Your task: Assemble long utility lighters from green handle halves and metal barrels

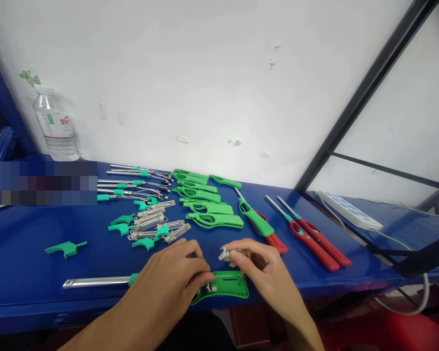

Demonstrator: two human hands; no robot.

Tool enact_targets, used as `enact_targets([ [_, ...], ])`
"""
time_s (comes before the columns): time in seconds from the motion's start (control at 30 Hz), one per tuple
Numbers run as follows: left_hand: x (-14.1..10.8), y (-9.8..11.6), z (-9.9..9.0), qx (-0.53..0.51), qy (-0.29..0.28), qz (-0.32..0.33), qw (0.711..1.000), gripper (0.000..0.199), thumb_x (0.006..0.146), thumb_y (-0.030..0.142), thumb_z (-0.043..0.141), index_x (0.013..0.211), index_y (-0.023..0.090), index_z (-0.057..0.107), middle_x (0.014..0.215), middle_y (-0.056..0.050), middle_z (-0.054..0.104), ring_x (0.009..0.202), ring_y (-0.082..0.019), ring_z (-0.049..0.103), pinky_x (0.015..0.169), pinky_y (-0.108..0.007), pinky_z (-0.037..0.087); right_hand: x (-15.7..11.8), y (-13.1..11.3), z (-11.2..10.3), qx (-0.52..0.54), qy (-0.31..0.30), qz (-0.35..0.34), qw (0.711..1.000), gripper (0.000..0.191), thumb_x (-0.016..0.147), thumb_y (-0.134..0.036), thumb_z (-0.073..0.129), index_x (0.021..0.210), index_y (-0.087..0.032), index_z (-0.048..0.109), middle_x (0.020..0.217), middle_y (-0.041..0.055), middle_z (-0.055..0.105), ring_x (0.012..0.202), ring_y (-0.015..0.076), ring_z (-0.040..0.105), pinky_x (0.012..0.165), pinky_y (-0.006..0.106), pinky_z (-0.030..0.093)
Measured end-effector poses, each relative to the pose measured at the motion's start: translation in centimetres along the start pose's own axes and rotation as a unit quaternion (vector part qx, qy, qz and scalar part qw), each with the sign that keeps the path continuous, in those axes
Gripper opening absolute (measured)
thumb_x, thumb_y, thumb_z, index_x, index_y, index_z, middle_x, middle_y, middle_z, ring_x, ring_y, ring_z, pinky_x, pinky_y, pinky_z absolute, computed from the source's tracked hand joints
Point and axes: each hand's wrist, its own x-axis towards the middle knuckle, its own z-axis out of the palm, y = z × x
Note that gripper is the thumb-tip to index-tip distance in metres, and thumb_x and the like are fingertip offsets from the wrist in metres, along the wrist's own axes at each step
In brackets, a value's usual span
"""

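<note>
With the right hand (265, 261), pinches a small clear tank (225, 254) between thumb and fingertips, closed snugly on it, leaving only the pale valve end poking out to the left. Hides most of the tank's body among the fingers. With the left hand (171, 268), brings bent thumb and fingers close together over the left part of an open green shell half (237, 287), right at a dark and silvery mechanism (210, 288) seated in it; cannot tell, with the fingertips partly covered, whether gripping anything there or merely steadying.

Has the shell half near the front edge of the blue table (106, 258), hollow side up, with its long axis running left to right. Holds the tank just above and beyond the bare right end of that hollow, near but apart, roughly along the same line, valve end toward the left hand. Puts the right hand nearer to the bare hollow, the left nearer to the mechanism.

Shows a metal tube (97, 282) reaching out leftward in line with the shell half, hiding any join behind the left hand. Faces, farther back, clear tanks (148, 220), turquoise triggers (120, 229) and green shells (215, 221).
</note>
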Motion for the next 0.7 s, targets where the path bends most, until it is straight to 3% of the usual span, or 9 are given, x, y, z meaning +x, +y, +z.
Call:
enact_targets([
  [0.23, -0.1, 0.3, -0.6, 0.062, 0.009, 0.029, 0.998, 0.026, 0.103, 0.009, 0.062, 0.084, 0.021, 0.077, 0.094, -0.002, 0.072, 0.083, -0.021, 0.072, 0.07, -0.031, 0.046, -0.1, 0.0, 0.3, -0.032, 0.006, -0.035, 0.999, 0.023, 0.104, -0.046, 0.073, 0.106, -0.029, 0.089, 0.107, 0.0044, 0.086, 0.099, 0.0273, 0.077, 0.086, 0.034, 0.056],
  [0.4, -0.1, 0.0, -0.6, 0.058, 0.019, 0.018, 0.998, 0.028, 0.108, 0.013, 0.05, 0.095, 0.021, 0.074, 0.096, -0.004, 0.072, 0.083, -0.021, 0.074, 0.071, -0.03, 0.05, -0.2, 0.0, 0.6, -0.054, 0.017, -0.05, 0.997, 0.023, 0.105, -0.046, 0.072, 0.107, -0.03, 0.089, 0.108, 0.0047, 0.086, 0.103, 0.029, 0.077, 0.095, 0.037, 0.057],
  [0.6, 0.3, -0.6, -0.7, -0.001, 0.063, -0.049, 0.997, 0.029, 0.112, 0.025, 0.039, 0.1, 0.024, 0.065, 0.091, -0.002, 0.074, 0.079, -0.021, 0.073, 0.07, -0.03, 0.049, -0.2, -0.2, 1.0, -0.101, -0.017, -0.107, 0.989, 0.02, 0.109, -0.038, 0.069, 0.114, -0.033, 0.088, 0.106, 0.0027, 0.086, 0.099, 0.0269, 0.077, 0.092, 0.035, 0.056],
  [0.7, 0.4, -0.5, -0.7, 0.001, 0.089, -0.05, 0.995, 0.028, 0.112, 0.026, 0.039, 0.099, 0.025, 0.064, 0.088, -0.001, 0.074, 0.078, -0.021, 0.073, 0.067, -0.03, 0.047, -0.2, -0.3, 1.3, -0.128, -0.026, -0.138, 0.982, 0.019, 0.11, -0.033, 0.069, 0.118, -0.035, 0.086, 0.106, 0.0012, 0.085, 0.098, 0.0259, 0.076, 0.091, 0.036, 0.054],
])
